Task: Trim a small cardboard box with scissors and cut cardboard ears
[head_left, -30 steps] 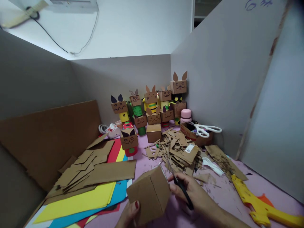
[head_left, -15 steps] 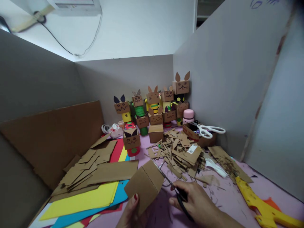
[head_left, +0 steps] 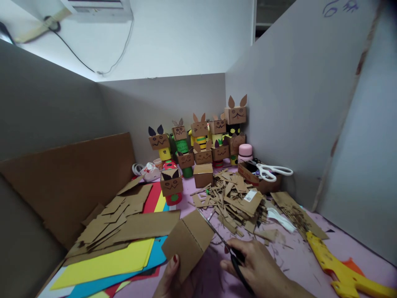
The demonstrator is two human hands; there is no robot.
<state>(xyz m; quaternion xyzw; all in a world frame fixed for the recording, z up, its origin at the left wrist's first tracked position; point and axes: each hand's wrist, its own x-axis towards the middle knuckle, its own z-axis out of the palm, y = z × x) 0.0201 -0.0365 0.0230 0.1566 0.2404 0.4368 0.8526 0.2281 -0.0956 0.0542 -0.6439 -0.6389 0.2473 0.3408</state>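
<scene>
A squarish piece of brown cardboard (head_left: 189, 240) with a dark dashed crease is pinched in my left hand (head_left: 171, 278), thumb on its near face. My right hand (head_left: 259, 267) is closed around the black handles of a pair of scissors (head_left: 237, 269). The blades are parted at the cardboard's upper right edge, one along it and the other tip apart to the right. Just behind them spreads a heap of cardboard scraps (head_left: 235, 198). A cardboard cat figure (head_left: 172, 186) on a red base stands beyond the held piece.
Cardboard sheets (head_left: 145, 225) and yellow paper (head_left: 102, 263) lie at left. Several animal-headed box figures (head_left: 201, 128) stand at the back beside a plain box (head_left: 203, 176). White-handled scissors (head_left: 273, 170) rest on an open carton (head_left: 263, 184). A yellow glue gun (head_left: 341, 269) lies front right.
The view has shifted very slightly. My hands, the cardboard and the scissors keep nearly the same positions.
</scene>
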